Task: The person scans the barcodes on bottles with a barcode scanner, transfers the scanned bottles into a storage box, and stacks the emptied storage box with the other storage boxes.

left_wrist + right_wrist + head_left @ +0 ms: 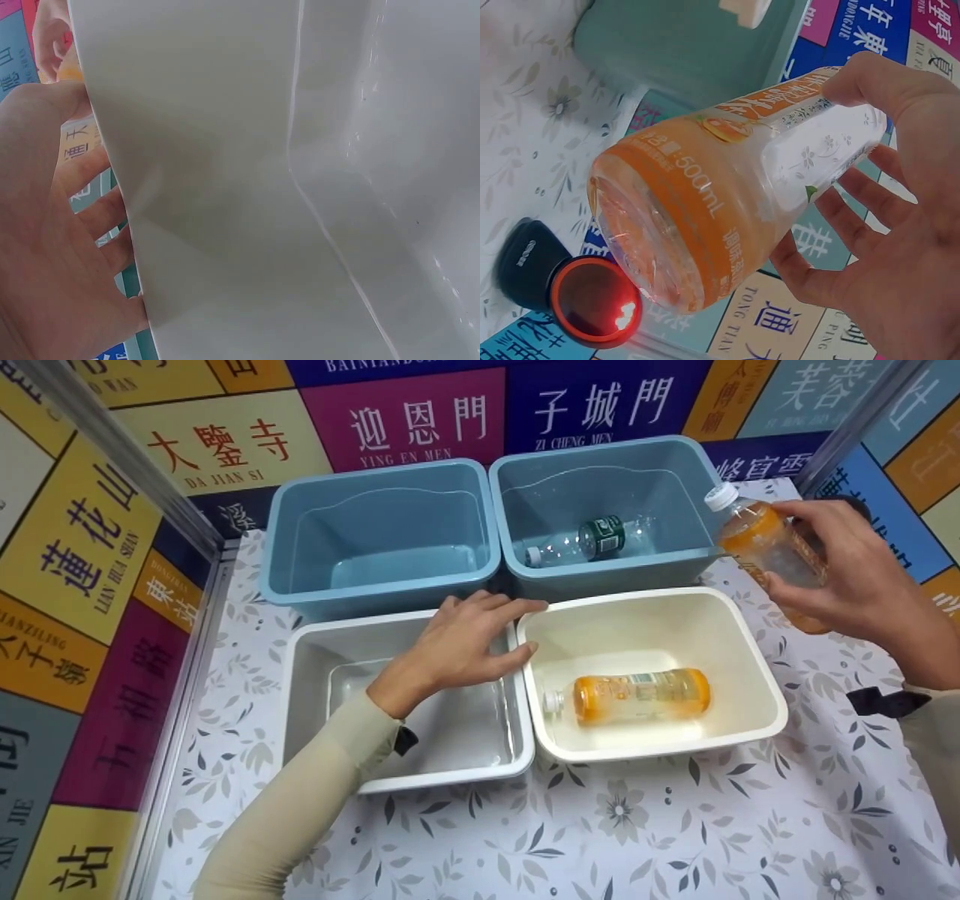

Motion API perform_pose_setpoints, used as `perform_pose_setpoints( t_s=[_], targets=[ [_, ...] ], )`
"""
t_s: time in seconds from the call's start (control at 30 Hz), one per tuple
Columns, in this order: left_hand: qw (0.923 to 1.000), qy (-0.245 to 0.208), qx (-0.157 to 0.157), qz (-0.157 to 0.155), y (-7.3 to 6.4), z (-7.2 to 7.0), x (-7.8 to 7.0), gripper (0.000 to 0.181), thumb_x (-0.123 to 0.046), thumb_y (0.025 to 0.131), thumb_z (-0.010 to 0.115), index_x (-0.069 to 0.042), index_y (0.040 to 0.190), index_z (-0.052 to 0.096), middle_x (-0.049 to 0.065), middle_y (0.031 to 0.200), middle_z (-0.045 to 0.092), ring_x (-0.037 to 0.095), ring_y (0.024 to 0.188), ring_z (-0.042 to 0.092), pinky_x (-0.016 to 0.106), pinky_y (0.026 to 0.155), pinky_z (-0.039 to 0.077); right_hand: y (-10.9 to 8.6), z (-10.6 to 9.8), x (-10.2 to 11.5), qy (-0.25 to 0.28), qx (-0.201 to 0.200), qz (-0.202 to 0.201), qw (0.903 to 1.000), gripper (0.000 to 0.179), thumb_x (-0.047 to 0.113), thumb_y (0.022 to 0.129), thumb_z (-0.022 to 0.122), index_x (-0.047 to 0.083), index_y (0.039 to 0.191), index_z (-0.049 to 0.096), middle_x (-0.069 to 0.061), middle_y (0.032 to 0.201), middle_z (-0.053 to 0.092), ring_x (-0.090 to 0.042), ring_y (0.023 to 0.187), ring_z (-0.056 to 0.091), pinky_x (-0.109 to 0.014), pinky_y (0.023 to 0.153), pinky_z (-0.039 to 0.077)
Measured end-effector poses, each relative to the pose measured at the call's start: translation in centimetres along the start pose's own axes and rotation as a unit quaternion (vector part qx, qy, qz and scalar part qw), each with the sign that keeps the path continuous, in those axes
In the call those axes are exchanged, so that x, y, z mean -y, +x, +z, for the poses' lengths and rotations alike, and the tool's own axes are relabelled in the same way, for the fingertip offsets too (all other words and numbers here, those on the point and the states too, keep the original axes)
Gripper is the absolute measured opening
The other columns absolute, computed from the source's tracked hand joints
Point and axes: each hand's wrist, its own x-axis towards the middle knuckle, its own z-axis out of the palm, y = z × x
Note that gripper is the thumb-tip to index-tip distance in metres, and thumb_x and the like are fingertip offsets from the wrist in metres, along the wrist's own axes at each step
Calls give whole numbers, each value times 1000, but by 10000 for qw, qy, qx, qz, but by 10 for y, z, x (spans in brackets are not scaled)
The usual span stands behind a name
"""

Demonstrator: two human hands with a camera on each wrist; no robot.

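My right hand grips a clear plastic bottle with an orange label, tilted with its white cap up and to the left, beyond the bins' right side. In the right wrist view, the bottle's base faces the camera. With fingers spread, my left hand is over the adjoining rims of the grey bin and the cream bin; firm contact is unclear. A similar orange-labelled bottle lies on its side in the cream bin. The left wrist view shows the left hand beside the grey bin's wall.
Behind stand two blue bins, the left blue bin and the right blue bin, which holds a clear green-labelled bottle. A black device with a red ring sits near the printed wall. Floral cloth covers the table.
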Motion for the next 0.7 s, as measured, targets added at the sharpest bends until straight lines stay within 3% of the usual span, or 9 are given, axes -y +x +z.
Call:
perform_pose_setpoints(
  t_s=[0.13, 0.27, 0.33, 0.5, 0.7],
  targets=[
    [10000, 6, 5, 0, 0, 0, 0, 56, -63, 95, 46, -46, 148, 43, -9, 132, 63, 13, 113, 53, 38, 78, 39, 0, 2, -7, -2, 2, 129, 9999, 87, 14, 83, 77, 27, 157, 32, -19, 146, 43, -37, 124, 41, -71, 94, 44],
    [10000, -2, 11, -13, 1, 0, 0, 56, -63, 95, 46, -46, 148, 42, -9, 133, 62, 13, 115, 53, 38, 79, 40, -1, 4, -14, -21, -37, 225, 9997, 85, 16, 84, 76, 28, 156, 32, -18, 146, 43, -35, 124, 42, -52, 107, 46],
    [10000, 15, 6, -16, 1, 0, 0, 55, -63, 95, 45, -46, 148, 43, -9, 133, 62, 13, 115, 53, 39, 79, 40, -1, 5, -16, -6, -64, 256, 9997, 85, 15, 84, 76, 27, 156, 32, -17, 147, 42, -35, 124, 42, -51, 109, 45],
    [10000, 52, 9, -36, 1, 1, 0, 55, -64, 95, 45, -47, 147, 43, -11, 132, 63, 12, 115, 53, 39, 79, 39, 1, 6, -20, 91, -91, 364, 9993, 86, 12, 84, 75, 23, 157, 30, -21, 148, 40, -40, 127, 40, -70, 100, 41],
    [10000, -13, 40, -44, 1, 0, 0, 55, -64, 96, 45, -47, 148, 42, -10, 134, 62, 13, 116, 53, 39, 80, 39, 1, 7, -26, 153, -125, 538, 9984, 86, 12, 86, 73, 26, 157, 29, -20, 151, 38, -44, 132, 39, -70, 105, 36]
  ],
)
